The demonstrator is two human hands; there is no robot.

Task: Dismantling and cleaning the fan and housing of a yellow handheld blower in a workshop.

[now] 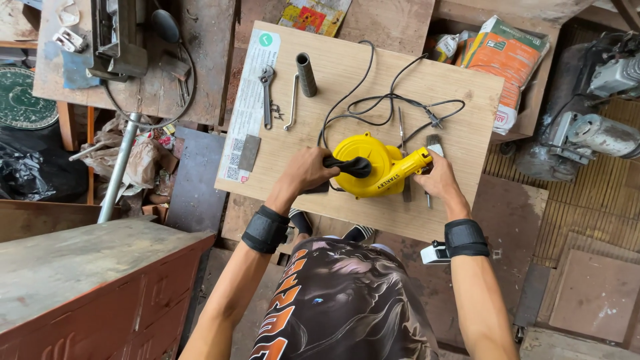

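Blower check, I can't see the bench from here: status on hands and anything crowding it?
Left hand gripping the blower by its black handle. Right hand on the nozzle. Cord looped behind; small hand tools lie beside the nozzle.

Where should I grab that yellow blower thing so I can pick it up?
Take the yellow blower by its black handle, coming from above on the near side. The handle is a narrow bar along the top of the round body, easy to wrap fingers around; the left hand grips it there now. The right hand steadies the nozzle, which probably helps because the blower lies on the wooden board.
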